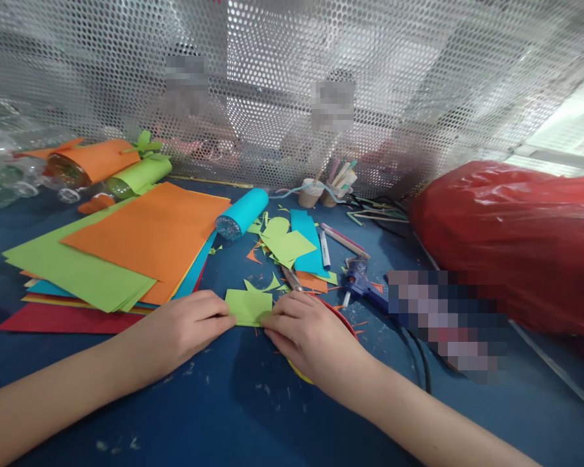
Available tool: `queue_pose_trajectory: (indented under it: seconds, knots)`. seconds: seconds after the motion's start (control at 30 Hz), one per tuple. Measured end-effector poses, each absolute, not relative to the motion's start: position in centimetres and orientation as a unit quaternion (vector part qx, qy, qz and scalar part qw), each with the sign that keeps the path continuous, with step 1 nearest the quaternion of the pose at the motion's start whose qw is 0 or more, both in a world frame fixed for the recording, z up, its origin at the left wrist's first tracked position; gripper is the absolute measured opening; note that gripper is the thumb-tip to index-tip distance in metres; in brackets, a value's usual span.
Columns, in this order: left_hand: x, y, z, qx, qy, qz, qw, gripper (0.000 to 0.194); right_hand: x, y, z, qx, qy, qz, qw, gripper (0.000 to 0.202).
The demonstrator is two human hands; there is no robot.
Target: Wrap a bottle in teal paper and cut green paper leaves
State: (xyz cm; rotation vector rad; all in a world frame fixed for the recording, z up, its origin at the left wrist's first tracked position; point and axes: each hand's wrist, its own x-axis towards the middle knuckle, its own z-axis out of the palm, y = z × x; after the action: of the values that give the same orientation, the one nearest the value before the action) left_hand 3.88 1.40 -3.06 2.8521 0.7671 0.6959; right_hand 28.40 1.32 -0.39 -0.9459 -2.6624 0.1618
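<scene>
A small piece of light green paper [248,306], which looks folded, is held between my two hands near the middle of the table. My left hand [187,324] pinches its left edge with fingers and thumb. Its lower right corner is pinched by my right hand [309,327]. Beneath my right hand lies something round with a red and yellow rim [343,316], mostly covered. Just behind the paper rest scissors [292,279], their handles hidden by my right hand. Green paper offcuts [289,243] are scattered beyond them.
A stack of coloured sheets [146,240] lies at left, beside a blue-wrapped bottle [243,213]. To the right are a blue glue gun [365,282] with its cable, a marker [325,250] and a big red plastic bag [506,246]. A perforated metal screen [272,84] closes the back.
</scene>
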Motion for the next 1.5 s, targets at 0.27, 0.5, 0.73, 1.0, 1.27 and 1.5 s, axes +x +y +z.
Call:
queue_pose_trajectory:
  seconds: [0.27, 0.5, 0.73, 1.0, 1.27, 1.5]
  knots:
    - [3.8, 1.3, -3.3, 0.941, 0.258, 0.217, 0.034, 0.032, 28.4, 1.2, -0.1, -0.342, -0.927, 0.064, 0.142, 0.016]
    - [3.7, 1.4, -3.5, 0.939, 0.262, 0.221, 0.037, 0.033, 28.3, 1.0, 0.1, -0.33, -0.929, 0.062, 0.154, 0.015]
    - [3.9, 1.6, -3.2, 0.916, 0.299, 0.254, 0.084, 0.021, 28.3, 1.2, -0.3, -0.325, -0.927, 0.07, 0.172, 0.015]
    - [3.8, 1.6, -2.5, 0.917, 0.297, 0.24, 0.118, 0.022, 28.3, 1.7, -1.1, -0.323, -0.922, 0.082, 0.199, 0.016]
    - [3.7, 1.8, -2.9, 0.909, 0.31, 0.242, 0.141, 0.02, 28.3, 1.8, -1.4, -0.322, -0.919, 0.084, 0.209, 0.017]
    - [4.3, 1.8, -3.3, 0.904, 0.336, 0.227, 0.137, 0.018, 28.3, 1.7, -1.6, -0.325, -0.917, 0.081, 0.218, 0.017]
